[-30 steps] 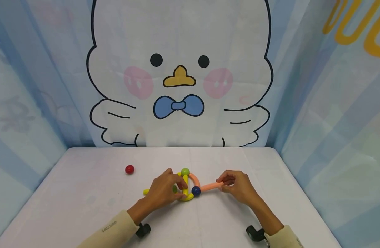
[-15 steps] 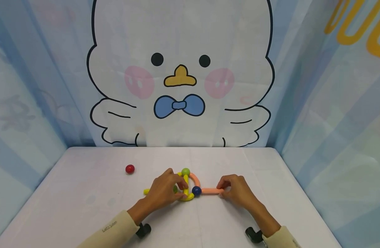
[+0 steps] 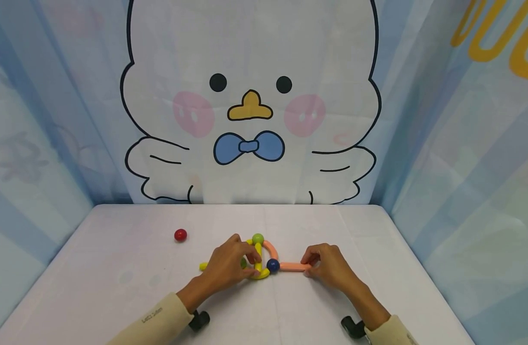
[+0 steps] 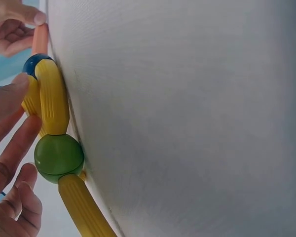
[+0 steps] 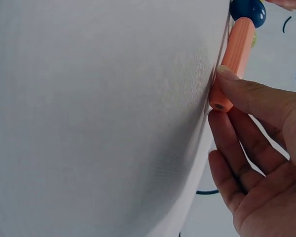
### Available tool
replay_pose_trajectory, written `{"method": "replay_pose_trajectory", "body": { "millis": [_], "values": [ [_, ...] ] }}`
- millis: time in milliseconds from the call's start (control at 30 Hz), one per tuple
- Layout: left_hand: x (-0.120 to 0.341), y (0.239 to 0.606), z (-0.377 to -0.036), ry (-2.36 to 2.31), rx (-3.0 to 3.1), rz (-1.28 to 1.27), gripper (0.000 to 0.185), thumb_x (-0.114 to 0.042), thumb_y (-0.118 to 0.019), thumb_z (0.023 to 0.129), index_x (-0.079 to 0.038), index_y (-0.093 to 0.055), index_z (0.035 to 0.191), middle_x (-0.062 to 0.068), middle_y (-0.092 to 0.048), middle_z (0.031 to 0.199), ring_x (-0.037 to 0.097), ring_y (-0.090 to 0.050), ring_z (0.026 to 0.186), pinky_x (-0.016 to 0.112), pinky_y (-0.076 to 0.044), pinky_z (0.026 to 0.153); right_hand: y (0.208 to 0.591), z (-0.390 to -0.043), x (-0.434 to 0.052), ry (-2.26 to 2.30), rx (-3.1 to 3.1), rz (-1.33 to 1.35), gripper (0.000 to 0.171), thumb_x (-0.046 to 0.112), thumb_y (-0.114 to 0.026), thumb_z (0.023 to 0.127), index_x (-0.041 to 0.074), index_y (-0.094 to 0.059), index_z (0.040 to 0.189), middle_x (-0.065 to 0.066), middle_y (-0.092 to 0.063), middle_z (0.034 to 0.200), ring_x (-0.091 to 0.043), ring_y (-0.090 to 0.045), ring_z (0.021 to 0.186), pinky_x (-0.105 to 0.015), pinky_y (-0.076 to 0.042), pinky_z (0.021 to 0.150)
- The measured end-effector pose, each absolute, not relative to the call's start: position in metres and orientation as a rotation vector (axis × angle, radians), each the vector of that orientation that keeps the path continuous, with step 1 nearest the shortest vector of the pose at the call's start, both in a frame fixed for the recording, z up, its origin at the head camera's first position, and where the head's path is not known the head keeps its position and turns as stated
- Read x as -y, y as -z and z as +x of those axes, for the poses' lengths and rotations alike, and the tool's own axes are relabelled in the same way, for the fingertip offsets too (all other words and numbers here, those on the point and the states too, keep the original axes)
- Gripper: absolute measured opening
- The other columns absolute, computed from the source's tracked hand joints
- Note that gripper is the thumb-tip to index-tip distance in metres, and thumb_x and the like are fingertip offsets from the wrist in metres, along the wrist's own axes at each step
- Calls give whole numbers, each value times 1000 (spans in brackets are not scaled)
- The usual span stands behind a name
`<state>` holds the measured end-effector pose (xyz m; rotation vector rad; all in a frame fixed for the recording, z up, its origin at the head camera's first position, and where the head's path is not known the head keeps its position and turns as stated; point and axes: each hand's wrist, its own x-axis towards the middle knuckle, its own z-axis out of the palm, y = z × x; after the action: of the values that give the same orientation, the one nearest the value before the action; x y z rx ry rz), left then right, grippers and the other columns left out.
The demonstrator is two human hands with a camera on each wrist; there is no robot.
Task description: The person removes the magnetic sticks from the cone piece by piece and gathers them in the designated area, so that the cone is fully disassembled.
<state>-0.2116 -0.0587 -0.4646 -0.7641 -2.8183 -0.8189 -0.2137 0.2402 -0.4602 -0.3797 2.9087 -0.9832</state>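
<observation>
On the table lies a joined shape of magnetic rods and balls. My left hand [image 3: 229, 262] pinches a yellow rod [image 3: 258, 251] in its middle. A light green ball [image 3: 258, 238] sits at the far corner, with a curved orange rod [image 3: 271, 249] running from it to a dark blue ball [image 3: 273, 265]. From that ball a straight orange rod [image 3: 292, 266] points right, its free end pinched between thumb and fingers of my right hand [image 3: 330, 265]. The left wrist view shows a green ball [image 4: 59, 157] between yellow rods, partly covered by the left hand in the head view.
A red ball [image 3: 180, 235] lies apart at the back left of the white table [image 3: 117, 273]. Black wrist devices [image 3: 353, 327] hang under both forearms. Behind the table's far edge stands a printed curtain [image 3: 251, 182].
My right hand has moved slightly toward me, swinging the orange rod from slanted to level across the table. Since half a second ago almost nothing differs. The left hand stays in place.
</observation>
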Motion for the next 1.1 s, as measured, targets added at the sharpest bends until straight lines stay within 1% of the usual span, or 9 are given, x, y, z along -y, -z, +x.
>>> {"method": "replay_pose_trajectory", "body": {
  "millis": [233, 400, 533, 667, 767, 867, 967, 1100],
  "values": [
    [59, 464, -211, 812, 2831, -762, 25, -33, -94, 82, -26, -82, 103, -13, -72, 88, 7, -45, 86, 22, -43, 67, 460, -214, -241, 972, -2903, -357, 27, 2, -93, 77, 22, -77, 86, 11, -73, 85, -7, -64, 83, -38, -56, 89],
    [63, 461, -210, 794, 2830, -742, 31, -36, -94, 82, -26, -82, 108, -12, -73, 91, 7, -46, 88, 22, -43, 68, 460, -214, -241, 980, -2915, -370, 26, 7, -94, 78, 21, -79, 94, 11, -75, 91, -7, -66, 87, -41, -60, 93],
    [70, 457, -207, 796, 2814, -704, 33, -35, -94, 81, -26, -81, 110, -12, -73, 93, 7, -47, 90, 23, -47, 71, 459, -214, -237, 1016, -2926, -400, 25, 10, -92, 82, 19, -79, 102, 7, -78, 98, -9, -69, 92, -42, -61, 93],
    [81, 456, -205, 799, 2815, -653, 35, -33, -95, 80, -27, -80, 111, -13, -72, 94, 8, -52, 95, 26, -52, 78, 456, -214, -228, 1078, -2910, -380, 26, 13, -91, 84, 18, -79, 106, 5, -79, 103, -12, -71, 98, -46, -60, 94],
    [92, 456, -204, 803, 2821, -625, 37, -32, -96, 79, -26, -79, 112, -11, -72, 96, 12, -57, 98, 29, -54, 82, 453, -214, -218, 1109, -2909, -379, 27, 16, -92, 83, 19, -80, 107, 5, -79, 104, -14, -69, 100, -47, -60, 95],
    [102, 456, -203, 809, 2830, -605, 37, -32, -96, 79, -26, -79, 111, -9, -73, 98, 14, -59, 99, 31, -55, 83, 451, -215, -208, 1137, -2911, -412, 28, 19, -93, 82, 20, -81, 107, 5, -79, 104, -14, -68, 101, -48, -58, 95],
    [110, 457, -202, 805, 2842, -595, 36, -30, -96, 79, -25, -79, 111, -8, -73, 98, 14, -60, 99, 32, -56, 84, 450, -215, -198, 1172, -2899, -463, 30, 19, -94, 81, 19, -81, 108, 4, -80, 105, -15, -68, 102, -50, -56, 96],
    [118, 458, -202, 792, 2855, -599, 34, -26, -95, 80, -23, -79, 110, -8, -73, 98, 13, -61, 96, 32, -57, 84, 449, -215, -184, 1218, -2870, -537, 32, 19, -94, 81, 17, -81, 110, 3, -80, 107, -16, -69, 103, -52, -56, 99]
  ]
}}
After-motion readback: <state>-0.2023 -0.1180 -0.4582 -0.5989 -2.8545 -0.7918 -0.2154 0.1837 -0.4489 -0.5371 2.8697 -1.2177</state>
